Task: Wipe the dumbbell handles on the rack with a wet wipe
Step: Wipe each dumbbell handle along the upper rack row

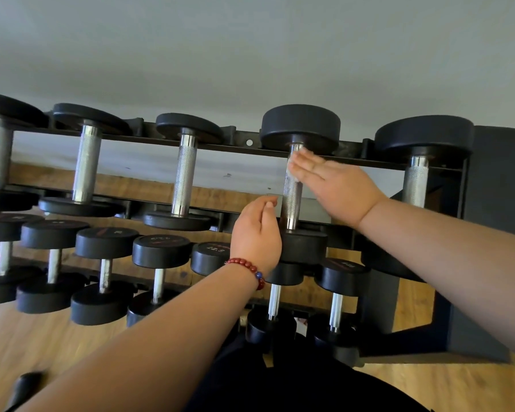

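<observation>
A black rack (pixel 241 142) holds rows of black dumbbells with knurled silver handles. My right hand (pixel 333 185) lies flat, fingers straight, pressing a white wet wipe (pixel 292 173) against the upper part of one top-row handle (pixel 292 203), second from the right. My left hand (pixel 257 233), with a red bead bracelet at the wrist, hovers just left of that handle's lower end with fingers loosely curled and nothing in it. Most of the wipe is hidden under my right fingers.
Other top-row handles stand to the left (pixel 184 179) and right (pixel 415 182). A lower row of smaller dumbbells (pixel 161 251) sits below my arms. The wall is behind the rack, wooden floor (pixel 42 337) below, and a dark object (pixel 27 382) lies at bottom left.
</observation>
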